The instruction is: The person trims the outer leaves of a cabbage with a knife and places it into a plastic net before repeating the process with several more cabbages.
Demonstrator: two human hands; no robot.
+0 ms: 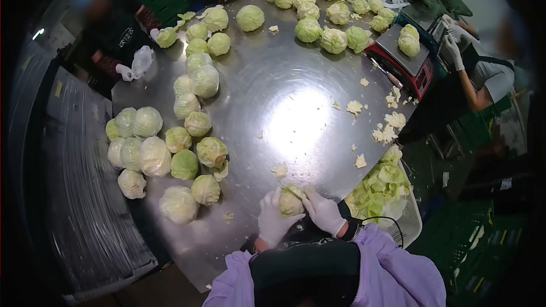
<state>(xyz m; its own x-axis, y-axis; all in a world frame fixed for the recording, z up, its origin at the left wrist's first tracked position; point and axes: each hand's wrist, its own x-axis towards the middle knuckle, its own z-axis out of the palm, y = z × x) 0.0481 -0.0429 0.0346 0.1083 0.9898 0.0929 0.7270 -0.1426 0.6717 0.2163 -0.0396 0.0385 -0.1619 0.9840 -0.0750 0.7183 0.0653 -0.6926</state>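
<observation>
A pale green cabbage is at the near edge of the metal table, between my two white-gloved hands. My left hand wraps round its left side. My right hand is closed at its upper right, holding a thin knife whose blade lies across the top of the cabbage. The knife's handle is hidden in the glove. Just beyond the blade lies a cut leaf piece.
Several cabbages, some in white net, stand at left; more stand at the back. A red scale carries a cabbage. A white basket holds leaves at my right. Three co-workers stand round the metal table.
</observation>
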